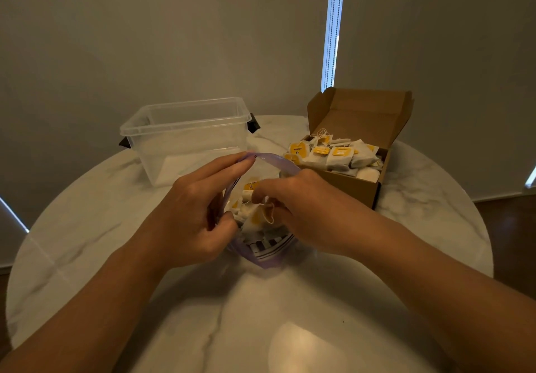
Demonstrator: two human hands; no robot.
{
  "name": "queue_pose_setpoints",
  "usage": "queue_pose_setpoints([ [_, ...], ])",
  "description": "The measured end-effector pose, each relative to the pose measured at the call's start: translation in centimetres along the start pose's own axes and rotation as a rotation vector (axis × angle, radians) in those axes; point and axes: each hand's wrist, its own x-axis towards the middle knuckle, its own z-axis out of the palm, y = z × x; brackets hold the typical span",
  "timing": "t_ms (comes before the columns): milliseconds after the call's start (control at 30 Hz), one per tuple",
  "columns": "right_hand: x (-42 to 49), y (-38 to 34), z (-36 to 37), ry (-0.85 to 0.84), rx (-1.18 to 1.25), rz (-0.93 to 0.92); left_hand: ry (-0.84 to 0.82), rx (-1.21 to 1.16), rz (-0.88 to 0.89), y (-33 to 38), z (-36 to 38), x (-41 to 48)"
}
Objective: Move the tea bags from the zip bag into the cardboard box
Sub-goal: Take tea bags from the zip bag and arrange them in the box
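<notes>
A clear zip bag (268,252) with a purple zip rim lies open on the marble table, mouth facing up. My left hand (197,213) pinches the bag's left rim and holds the mouth apart. My right hand (293,207) reaches inside the bag, fingers curled round a white tea bag (268,213). More tea bags with yellow tags lie deeper in the bag, partly hidden by my hands. The brown cardboard box (348,184) stands at the right rear, lid up, filled with several white tea bags (336,155).
A clear plastic tub (185,137) with black clips stands at the left rear, next to the bag. The round marble table (232,314) ends close to the box on the right. Closed blinds hang behind.
</notes>
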Motion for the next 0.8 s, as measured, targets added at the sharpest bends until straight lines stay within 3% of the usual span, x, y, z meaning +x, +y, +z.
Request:
queue_pose_setpoints([
  [533,0.1,-0.4,-1.0,0.118,-0.110,-0.080,0.017,-0.033,-0.003,-0.2,0.0,-0.1],
  [800,-0.5,0.1,-1.4,0.289,0.071,-0.083,0.004,-0.038,0.001,-0.4,-0.1,-0.1],
])
